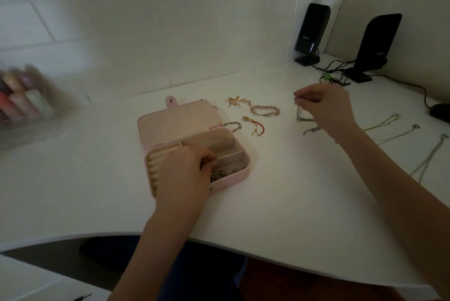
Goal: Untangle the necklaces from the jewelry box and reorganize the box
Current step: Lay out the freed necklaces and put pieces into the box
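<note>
An open pink jewelry box (239,174) sits on the white table, lid (177,121) folded back. My left hand (187,166) reaches into the box, fingers curled over a tangle of silver chains (225,174) in the front compartment; whether it grips them is unclear. My right hand (323,105) is raised over the table to the right and pinches a thin chain (300,115) that hangs down to the surface. Laid out beside the box are gold earrings (237,102), a pink bead bracelet (265,110), a red cord charm (255,126) and a silver bracelet (232,126).
Several thin necklaces (399,135) lie stretched out at the far right. Two black speakers (311,30) (377,45) with cables stand at the back right, a dark mouse (440,112) by the edge. A clear case of coloured bottles (22,101) stands at the left. The table's curved front edge runs below my arms.
</note>
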Available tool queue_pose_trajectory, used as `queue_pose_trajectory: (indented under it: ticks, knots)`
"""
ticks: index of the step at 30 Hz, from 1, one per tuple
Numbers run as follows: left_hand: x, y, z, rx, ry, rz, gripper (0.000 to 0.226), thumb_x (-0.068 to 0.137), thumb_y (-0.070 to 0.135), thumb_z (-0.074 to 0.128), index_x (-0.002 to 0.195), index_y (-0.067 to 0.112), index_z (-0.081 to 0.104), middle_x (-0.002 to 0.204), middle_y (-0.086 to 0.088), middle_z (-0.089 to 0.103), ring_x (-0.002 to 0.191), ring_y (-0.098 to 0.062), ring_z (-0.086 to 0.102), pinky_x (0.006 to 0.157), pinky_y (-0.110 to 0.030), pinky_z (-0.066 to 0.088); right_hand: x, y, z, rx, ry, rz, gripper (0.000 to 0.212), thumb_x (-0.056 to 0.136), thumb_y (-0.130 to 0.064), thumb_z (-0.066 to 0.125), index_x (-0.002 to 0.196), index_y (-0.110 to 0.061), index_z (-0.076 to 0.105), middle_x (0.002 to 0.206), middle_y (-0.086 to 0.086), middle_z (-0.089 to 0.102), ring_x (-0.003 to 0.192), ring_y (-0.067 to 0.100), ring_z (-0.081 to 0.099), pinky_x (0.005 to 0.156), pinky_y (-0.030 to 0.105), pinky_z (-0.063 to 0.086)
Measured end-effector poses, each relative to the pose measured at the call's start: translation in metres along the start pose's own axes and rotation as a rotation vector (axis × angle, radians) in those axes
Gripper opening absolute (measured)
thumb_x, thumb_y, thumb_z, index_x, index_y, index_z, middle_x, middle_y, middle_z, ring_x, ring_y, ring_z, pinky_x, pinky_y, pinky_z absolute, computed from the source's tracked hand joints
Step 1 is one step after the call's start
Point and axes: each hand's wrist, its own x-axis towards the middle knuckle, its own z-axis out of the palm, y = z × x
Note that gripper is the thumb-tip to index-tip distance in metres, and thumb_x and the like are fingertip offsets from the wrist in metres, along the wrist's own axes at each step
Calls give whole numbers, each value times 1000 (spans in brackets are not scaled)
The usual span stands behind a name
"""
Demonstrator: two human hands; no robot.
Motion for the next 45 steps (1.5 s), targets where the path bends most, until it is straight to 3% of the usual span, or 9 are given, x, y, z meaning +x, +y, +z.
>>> queue_pose_trajectory:
  ticks: [6, 10, 19, 24, 28, 33, 36, 40, 45]
  knots:
    - [-2, 1, -1, -3, 11, 8, 12, 81, 13, 69, 86, 20, 78, 81, 3, 73, 70, -6, 51, 66, 1, 28, -3, -5, 4, 23, -28, 15, 15, 82, -5, 71, 95, -11, 73, 85, 1, 71, 79, 1, 66, 77, 9, 51]
    - [-1, 5, -2, 39, 3, -20, 15, 84, 17, 66, 93, 23, 76, 89, 3, 73, 77, -9, 56, 63, -14, 25, -4, -7, 5, 35, -45, 33, 14, 81, -6, 71, 93, -12, 73, 85, 2, 72, 75, -2, 66, 75, 7, 49]
    - [4, 5, -7, 53, -116, -22, 18, 90, 15, 59, 95, 16, 76, 94, -4, 72, 84, -17, 59, 64, -19, 27, -10, -19, 9, 64, -96, 38, 15, 81, -5, 72, 95, -10, 74, 84, 0, 72, 66, -11, 63, 68, 3, 45]
    - [10, 8, -9, 170, -229, -41, 22, 93, 15, 52, 101, 17, 73, 99, -7, 70, 92, -24, 60, 83, -32, 45, -13, -25, 11, 76, -115, 50, 15, 81, -10, 73, 91, -20, 74, 84, -5, 73, 74, -5, 67, 75, 7, 49]
    - [13, 11, -11, 245, -253, -31, 24, 91, 12, 53, 103, 22, 72, 90, 1, 64, 93, -22, 58, 80, -26, 38, -14, -39, 9, 173, -156, 42, 17, 80, -5, 73, 90, -19, 74, 88, -2, 74, 78, 0, 69, 81, 13, 51]
    - [13, 11, -6, -2, -187, 68, 24, 86, 19, 64, 102, 35, 67, 87, 16, 65, 80, -7, 55, 82, -23, 41, -15, -58, 1, 224, -197, 0, 18, 80, -4, 73, 95, -13, 74, 87, -1, 74, 81, 5, 70, 79, 15, 53]
    - [14, 11, 7, -96, -108, 58, 10, 84, 10, 66, 83, 19, 72, 81, 5, 68, 81, -19, 60, 84, -38, 45, -17, -62, 1, 234, -215, -6, 19, 79, -3, 73, 97, -11, 73, 87, 0, 74, 78, 4, 70, 79, 15, 53]
    - [16, 9, 10, -135, -119, 43, 10, 83, 4, 65, 83, 9, 72, 85, -4, 70, 83, -19, 59, 81, -29, 40, -21, -65, 1, 232, -228, -6, 21, 79, -3, 73, 99, -9, 73, 87, 3, 74, 78, 5, 70, 78, 15, 54]
    - [18, 3, 3, -71, -186, 102, 12, 87, 28, 65, 98, 29, 68, 93, 12, 67, 87, -8, 61, 81, -24, 46, -27, -86, -1, 262, -274, -70, 25, 81, 2, 70, 106, -4, 71, 92, 7, 72, 79, 0, 69, 71, 9, 49]
